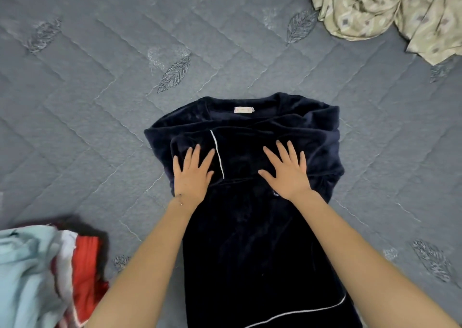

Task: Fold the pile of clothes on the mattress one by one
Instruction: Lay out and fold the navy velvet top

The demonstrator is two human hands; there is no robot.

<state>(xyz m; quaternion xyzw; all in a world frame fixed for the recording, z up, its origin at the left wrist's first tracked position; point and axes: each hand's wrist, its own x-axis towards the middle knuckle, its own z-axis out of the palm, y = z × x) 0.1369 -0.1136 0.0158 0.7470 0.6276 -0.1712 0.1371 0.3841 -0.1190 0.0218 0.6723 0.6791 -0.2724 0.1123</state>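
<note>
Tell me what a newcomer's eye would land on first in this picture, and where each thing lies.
The dark navy velvety garment with thin white piping lies spread in the middle of the grey quilted mattress, with the left hand and right hand pressed flat on its folded upper part. A heap of pale blue and red clothes sits at the lower left, and a crumpled beige patterned cloth lies at the top right.

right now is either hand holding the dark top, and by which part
Nothing is held. The left hand and the right hand lie flat, fingers spread, on the folded upper part of the navy top.
</note>
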